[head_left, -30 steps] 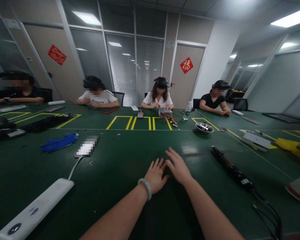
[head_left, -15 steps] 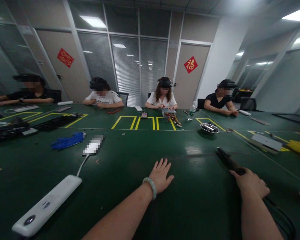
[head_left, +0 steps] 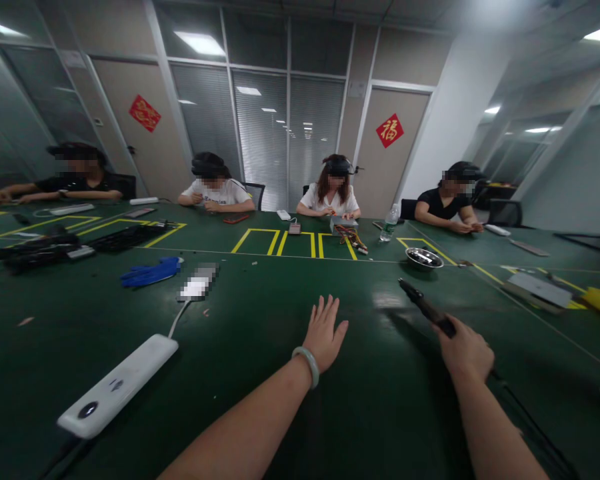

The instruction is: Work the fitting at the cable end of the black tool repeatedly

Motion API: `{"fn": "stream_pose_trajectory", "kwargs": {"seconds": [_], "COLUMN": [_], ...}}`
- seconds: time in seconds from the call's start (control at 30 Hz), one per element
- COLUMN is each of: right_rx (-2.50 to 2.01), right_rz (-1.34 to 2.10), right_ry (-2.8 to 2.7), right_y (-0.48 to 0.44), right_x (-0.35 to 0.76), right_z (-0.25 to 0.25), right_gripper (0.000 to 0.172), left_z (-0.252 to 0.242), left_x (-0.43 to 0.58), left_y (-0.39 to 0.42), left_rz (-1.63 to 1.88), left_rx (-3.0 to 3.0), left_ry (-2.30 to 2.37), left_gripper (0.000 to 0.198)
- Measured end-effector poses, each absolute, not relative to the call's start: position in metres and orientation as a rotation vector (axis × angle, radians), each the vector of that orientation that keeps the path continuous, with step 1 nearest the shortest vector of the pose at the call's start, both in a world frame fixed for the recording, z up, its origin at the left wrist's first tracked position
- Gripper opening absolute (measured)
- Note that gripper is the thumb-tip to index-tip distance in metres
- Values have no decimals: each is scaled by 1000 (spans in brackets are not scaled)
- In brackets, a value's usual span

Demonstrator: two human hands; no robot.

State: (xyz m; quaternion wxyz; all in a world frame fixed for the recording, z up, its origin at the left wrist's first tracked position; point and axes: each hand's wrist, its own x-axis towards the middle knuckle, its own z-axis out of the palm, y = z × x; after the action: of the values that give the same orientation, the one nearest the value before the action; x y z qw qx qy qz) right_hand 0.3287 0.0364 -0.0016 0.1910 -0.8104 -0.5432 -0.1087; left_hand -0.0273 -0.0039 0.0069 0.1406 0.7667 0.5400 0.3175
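Note:
My right hand (head_left: 466,352) is wrapped around what looks like a black electric screwdriver (head_left: 425,305). Its narrow tip points forward and left over the green table, and a dark cord trails back from the hand. The tool is raised, with its shadow on the tabletop below. To the left, my left hand (head_left: 325,337) has its fingers stretched forward, holding nothing. A pale green bangle (head_left: 307,365) circles that wrist. Beyond the screwdriver tip stands a shiny metal bowl (head_left: 424,259) with small dark things in it.
At left lie a white power bank-like device (head_left: 123,383) with a cable to a phone (head_left: 199,283), a blue glove (head_left: 153,271) and black cables (head_left: 35,250). A water bottle (head_left: 390,221) and a grey box with wires (head_left: 344,225) stand farther back. Several people sit across the table.
My right hand has lifted the screwdriver and brought it left and forward. The left hand has moved slightly forward, fingers still spread. The whole view has shifted a little.

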Motion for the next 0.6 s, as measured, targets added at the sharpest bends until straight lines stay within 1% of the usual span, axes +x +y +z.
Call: {"fn": "stream_pose_trajectory", "kwargs": {"seconds": [0.13,0.27,0.47,0.53,0.6], "right_rx": [-1912,-1564,-1331,-1244,-1128], "right_rz": [-290,-69,124,187,285], "right_ry": [-1839,-2169,-2429,-2470,-2476], "right_y": [24,12,16,20,21], "right_x": [247,168,94,88,94], "right_z": [9,10,0,3,10], "right_gripper": [47,39,32,36,50], "left_z": [12,13,13,12,11], "left_x": [-26,-25,-27,-28,-28], "left_y": [-4,-5,-7,-5,-4], "left_rz": [1124,1204,1236,1219,1202], "left_rx": [2188,2207,2243,2237,2232], "left_ry": [1618,1653,1632,1634,1646], "left_gripper": [56,59,62,60,58]}}
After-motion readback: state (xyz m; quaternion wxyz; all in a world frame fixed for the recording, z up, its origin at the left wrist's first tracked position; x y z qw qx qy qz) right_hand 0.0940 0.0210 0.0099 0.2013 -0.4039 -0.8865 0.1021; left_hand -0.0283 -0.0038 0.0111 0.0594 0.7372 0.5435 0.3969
